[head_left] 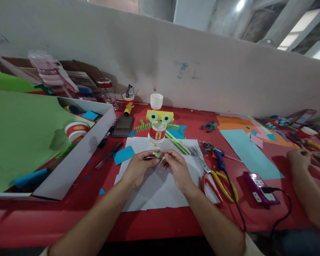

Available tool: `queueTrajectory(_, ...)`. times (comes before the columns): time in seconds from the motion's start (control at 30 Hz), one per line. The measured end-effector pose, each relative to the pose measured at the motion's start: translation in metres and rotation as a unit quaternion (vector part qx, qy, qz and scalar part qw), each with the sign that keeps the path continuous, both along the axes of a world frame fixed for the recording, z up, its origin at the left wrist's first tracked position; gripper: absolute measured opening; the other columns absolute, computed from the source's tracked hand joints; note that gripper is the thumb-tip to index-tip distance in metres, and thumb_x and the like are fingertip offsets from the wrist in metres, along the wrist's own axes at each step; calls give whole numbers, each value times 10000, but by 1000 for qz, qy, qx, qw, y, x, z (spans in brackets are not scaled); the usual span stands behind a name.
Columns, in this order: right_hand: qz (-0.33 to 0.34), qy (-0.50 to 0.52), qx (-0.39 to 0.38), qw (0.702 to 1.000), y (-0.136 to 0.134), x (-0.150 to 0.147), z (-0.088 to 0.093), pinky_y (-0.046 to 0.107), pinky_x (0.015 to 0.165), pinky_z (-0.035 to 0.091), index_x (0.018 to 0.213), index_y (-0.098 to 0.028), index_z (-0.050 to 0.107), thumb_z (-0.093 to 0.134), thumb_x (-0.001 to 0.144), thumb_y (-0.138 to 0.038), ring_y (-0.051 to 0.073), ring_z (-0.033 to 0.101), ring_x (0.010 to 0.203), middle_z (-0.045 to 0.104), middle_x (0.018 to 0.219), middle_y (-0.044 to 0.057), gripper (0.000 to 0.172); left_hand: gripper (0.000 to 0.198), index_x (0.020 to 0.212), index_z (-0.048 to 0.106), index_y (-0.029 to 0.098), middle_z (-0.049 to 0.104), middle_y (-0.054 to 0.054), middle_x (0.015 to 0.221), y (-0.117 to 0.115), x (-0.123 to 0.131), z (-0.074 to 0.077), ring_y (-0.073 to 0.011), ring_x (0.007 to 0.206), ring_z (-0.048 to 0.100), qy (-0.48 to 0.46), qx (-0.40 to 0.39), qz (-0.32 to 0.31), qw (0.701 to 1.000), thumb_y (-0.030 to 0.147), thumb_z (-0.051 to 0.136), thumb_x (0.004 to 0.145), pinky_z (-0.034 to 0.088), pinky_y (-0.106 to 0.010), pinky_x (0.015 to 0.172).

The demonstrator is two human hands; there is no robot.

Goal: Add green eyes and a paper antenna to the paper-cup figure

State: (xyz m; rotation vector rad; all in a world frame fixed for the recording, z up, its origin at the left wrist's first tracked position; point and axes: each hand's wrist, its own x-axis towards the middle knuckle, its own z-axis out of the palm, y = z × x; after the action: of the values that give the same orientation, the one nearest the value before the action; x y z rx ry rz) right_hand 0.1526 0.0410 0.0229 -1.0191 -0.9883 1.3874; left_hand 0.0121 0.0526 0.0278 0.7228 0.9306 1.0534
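Between my fingertips, over a white sheet [154, 192], is a small folded green paper strip [156, 154]. My left hand [140, 167] pinches its left end, and my right hand [176, 167] closes on its right end. Just beyond stands a red and white paper cup [157, 133] with pleated green paper arms [143, 127] at its sides. Behind the cup lies a yellow paper roll [160, 114] with two round green eyes. Flat green strips [178, 143] rest to the cup's right, and a blue paper piece [123, 155] lies left of my hands.
At right are pliers-like scissors [208, 171] with red and yellow handles, a blue glue gun [219, 158] with its cord, and a purple power socket [260, 188]. A white box [77, 167] stands at left. Another person's hands [300, 160] work at far right.
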Motion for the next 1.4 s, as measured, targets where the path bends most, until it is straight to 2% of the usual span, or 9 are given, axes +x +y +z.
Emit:
queueTrajectory(0.13,-7,-6,-10,1000,1,0,0,241,541,387,818,-203,687,655,740,-336,115,534,583,616,658,-17,158,387,873,751,153,719,-37,726,1,-2,1,-137,721,615,-3,-13,-43,999,172,830,495,446,-254,746)
queueTrajectory(0.3,-7,-22,-24,999,2,0,-2,246,544,381,812,-199,691,644,728,-318,115,526,578,617,651,-18,153,408,908,748,150,716,-44,763,3,-5,-3,-151,763,628,-22,-30,-52,998,189,828,510,444,-273,793)
queueTrajectory(0.5,-9,-34,-26,999,2,0,0,250,554,390,802,-200,686,635,711,-293,111,533,583,626,695,-17,139,424,977,727,145,691,-29,775,3,-6,-5,-118,706,577,12,-12,-56,998,224,805,568,419,-250,712)
queueTrajectory(0.77,-6,-59,-24,998,2,0,-1,258,565,391,823,-195,682,636,702,-293,122,527,576,594,619,-23,163,461,1062,643,172,596,38,709,2,-3,-3,-115,682,563,130,74,-5,989,222,720,610,439,-258,688)
queueTrajectory(0.93,-5,-66,-27,997,1,0,0,252,571,393,840,-194,678,653,690,-277,119,534,595,608,671,-18,173,471,1090,589,179,622,26,745,2,-3,-2,-134,698,601,182,114,-14,977,230,680,631,464,-272,689)
queueTrajectory(1.07,2,-98,-4,995,1,0,-3,255,575,405,869,-205,668,678,710,-319,122,538,589,612,686,-23,196,457,1073,577,171,635,14,741,2,-1,-5,-152,692,619,196,149,-33,969,228,661,628,480,-282,667)
queueTrajectory(1.2,-5,-144,51,988,1,-1,-8,261,598,428,865,-207,666,667,744,-317,126,555,622,643,803,2,164,400,1013,583,168,647,3,735,3,2,-10,-167,703,629,162,165,-38,972,212,633,618,500,-301,685)
queueTrajectory(1.3,-6,-179,70,981,1,-1,-9,265,606,438,875,-204,668,657,759,-315,132,557,640,652,850,18,161,338,960,604,169,655,-8,746,5,2,-12,-167,709,623,172,177,-36,968,195,602,623,491,-294,682)
queueTrajectory(1.4,-16,-173,56,983,1,0,-6,260,587,434,911,-200,665,631,779,-349,136,555,616,637,741,5,202,266,904,634,172,643,-5,730,5,0,-12,-159,691,605,221,182,-24,958,199,597,642,471,-274,654)
